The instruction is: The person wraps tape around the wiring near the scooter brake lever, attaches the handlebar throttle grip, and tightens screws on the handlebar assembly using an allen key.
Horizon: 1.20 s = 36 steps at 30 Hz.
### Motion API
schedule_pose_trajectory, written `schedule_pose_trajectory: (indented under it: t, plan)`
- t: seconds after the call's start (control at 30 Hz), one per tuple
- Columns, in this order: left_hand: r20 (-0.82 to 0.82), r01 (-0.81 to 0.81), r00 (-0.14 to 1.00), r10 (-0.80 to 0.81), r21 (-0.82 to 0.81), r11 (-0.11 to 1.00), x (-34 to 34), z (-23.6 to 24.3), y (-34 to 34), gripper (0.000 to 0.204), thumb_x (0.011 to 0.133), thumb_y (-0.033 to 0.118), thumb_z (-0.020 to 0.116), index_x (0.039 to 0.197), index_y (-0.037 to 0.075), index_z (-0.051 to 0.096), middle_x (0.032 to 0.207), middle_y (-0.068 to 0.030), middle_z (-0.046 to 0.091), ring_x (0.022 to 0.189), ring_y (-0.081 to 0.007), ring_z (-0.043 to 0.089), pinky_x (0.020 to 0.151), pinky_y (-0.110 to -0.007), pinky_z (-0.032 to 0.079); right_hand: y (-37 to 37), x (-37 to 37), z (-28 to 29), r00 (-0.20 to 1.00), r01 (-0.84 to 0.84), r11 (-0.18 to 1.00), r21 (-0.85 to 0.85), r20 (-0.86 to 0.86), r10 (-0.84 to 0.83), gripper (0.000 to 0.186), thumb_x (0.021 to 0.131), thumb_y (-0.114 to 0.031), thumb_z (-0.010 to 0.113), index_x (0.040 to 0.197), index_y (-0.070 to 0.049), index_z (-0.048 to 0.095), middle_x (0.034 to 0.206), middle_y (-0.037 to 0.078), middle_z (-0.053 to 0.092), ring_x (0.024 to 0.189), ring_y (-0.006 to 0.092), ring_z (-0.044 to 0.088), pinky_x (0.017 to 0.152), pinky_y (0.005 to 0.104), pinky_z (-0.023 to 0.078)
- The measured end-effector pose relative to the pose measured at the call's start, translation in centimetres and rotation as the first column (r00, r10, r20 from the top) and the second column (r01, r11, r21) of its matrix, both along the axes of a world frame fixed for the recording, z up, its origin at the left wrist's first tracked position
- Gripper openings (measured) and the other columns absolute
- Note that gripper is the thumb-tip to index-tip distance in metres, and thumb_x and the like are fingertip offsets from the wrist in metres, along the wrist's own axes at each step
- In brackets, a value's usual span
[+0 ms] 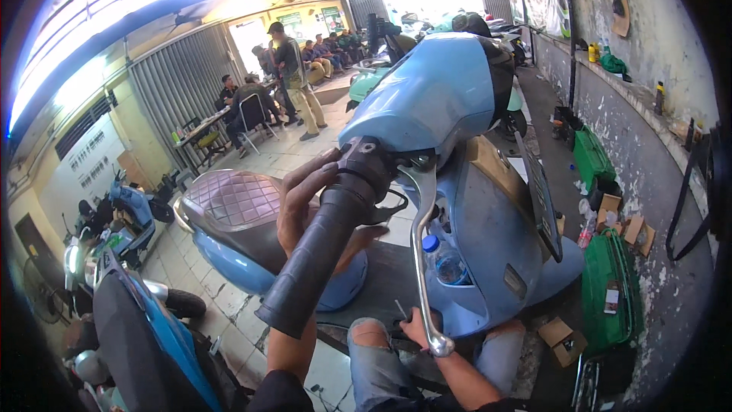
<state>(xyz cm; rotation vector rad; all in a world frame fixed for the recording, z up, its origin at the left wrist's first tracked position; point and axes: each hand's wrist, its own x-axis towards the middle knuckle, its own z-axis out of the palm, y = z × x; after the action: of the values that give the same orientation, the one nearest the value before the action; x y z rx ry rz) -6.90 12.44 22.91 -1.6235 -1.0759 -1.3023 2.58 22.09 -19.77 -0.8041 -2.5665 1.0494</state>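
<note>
**Left hand at the scooter's grip, right hand low on the footboard**

The left hand's fingers curl around the inner end of the black grip, by the switch housing; they are closed on it, though the palm is hidden behind the bar. The right hand sits low by the person's knee at the near edge of the footboard, pinching a thin tool; I cannot tell what kind.

The silver brake lever hangs just right of the grip, its ball tip close to the right wrist. A sudden turn of the bar could knock the lever into that arm, or jolt the tool loose.

The blue scooter's front pocket holds a water bottle with a blue cap. Green crates and open cardboard boxes lie on the floor along the wall; their contents are unclear.
</note>
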Motion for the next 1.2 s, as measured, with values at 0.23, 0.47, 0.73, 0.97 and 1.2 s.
schedule_pose_trajectory:
  t: [0.23,0.47,0.73,0.97,1.2]
  plan:
    - [0.08,0.01,0.997,-0.012,0.026,1.0,0.3,-0.7,0.3,0.08,0.063,0.023,0.099,0.129,-0.001,0.06,0.129,-0.0247,0.062,0.119,-0.034,0.064,0.102,-0.043,0.052,-2.5,8.1,7.0,0.927,-0.157,0.943,-0.294,-0.373,0.039,0.026,0.088,-0.015,0.075,0.108,0.0,0.071,0.093,0.013,0.074,0.086,0.0185,0.072,0.075,0.0325,0.057]
    - [0.178,0.033,0.983,-0.042,0.05,0.998,1.6,-1.0,0.8,0.077,0.065,0.018,0.097,0.13,-0.001,0.06,0.13,-0.0235,0.062,0.122,-0.0321,0.063,0.103,-0.043,0.052,-3.6,14.1,14.6,0.906,-0.215,0.946,-0.243,-0.411,0.101,0.024,0.094,-0.013,0.071,0.113,0.001,0.072,0.088,0.008,0.077,0.076,0.0107,0.072,0.068,0.0271,0.057]
    - [0.351,0.115,0.928,-0.127,0.056,0.992,2.3,-2.3,1.7,0.078,0.067,0.016,0.095,0.134,-0.001,0.056,0.136,-0.0264,0.057,0.127,-0.0356,0.059,0.106,-0.045,0.049,-3.6,16.4,15.6,0.941,-0.15,0.865,-0.479,-0.336,-0.023,0.027,0.09,-0.016,0.074,0.11,0.002,0.073,0.095,0.018,0.077,0.086,0.021,0.076,0.077,0.0321,0.058]
    - [0.16,-0.013,0.987,0.011,0.017,1.0,1.3,-2.2,1.6,0.085,0.071,0.015,0.091,0.142,0.0,0.047,0.138,-0.0236,0.052,0.128,-0.0355,0.055,0.105,-0.045,0.049,-3.9,17.5,21.0,0.871,-0.266,0.936,-0.229,-0.473,0.132,0.021,0.092,-0.01,0.072,0.107,0.004,0.072,0.089,0.012,0.076,0.079,0.0143,0.074,0.069,0.0282,0.058]
    - [0.262,0.343,0.88,-0.397,0.229,0.911,1.4,-2.4,4.5,0.115,0.067,0.025,0.098,0.153,0.004,0.024,0.139,-0.0219,0.058,0.126,-0.0298,0.061,0.106,-0.042,0.048,-5.6,19.4,32.4,0.309,0.18,0.84,0.512,-0.84,0.446,0.017,0.083,-0.009,0.055,0.082,-0.001,0.069,0.068,0.012,0.066,0.057,0.0261,0.063,0.055,0.0366,0.051]
